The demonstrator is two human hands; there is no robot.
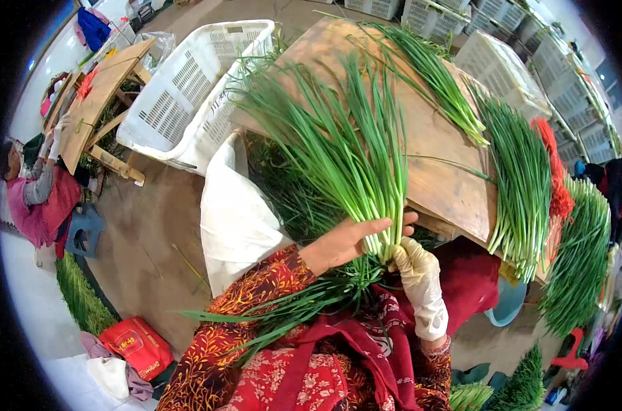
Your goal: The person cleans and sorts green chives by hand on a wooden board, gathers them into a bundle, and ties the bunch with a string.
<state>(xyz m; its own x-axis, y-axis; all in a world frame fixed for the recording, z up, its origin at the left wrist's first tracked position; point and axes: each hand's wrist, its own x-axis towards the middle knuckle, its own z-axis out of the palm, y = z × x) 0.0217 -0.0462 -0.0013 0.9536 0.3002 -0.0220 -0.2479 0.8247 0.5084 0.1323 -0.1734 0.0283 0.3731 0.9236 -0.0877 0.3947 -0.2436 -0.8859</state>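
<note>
A bunch of green chives [366,164] stands tilted in front of me, its leaves fanning up and left over the wooden table. My bare left hand [342,243] wraps the pale stems low down, thumb across the front and fingertips showing on the far side. My right hand [414,267], in a cream glove, closes on the stem ends just below. More loose chives [297,308] lie across my lap and left sleeve, beneath both hands. On the wooden table [455,188] rest a smaller bundle of chives [438,79] and a thick pile of chives [520,185] at its right edge.
A white plastic crate [188,89] stands left of the table, near a white sack [235,219]. Red ties [557,171] hang beside the right-hand piles. Stacked crates [564,75] fill the back right. Another person [44,195] sits at a bench [98,103] far left.
</note>
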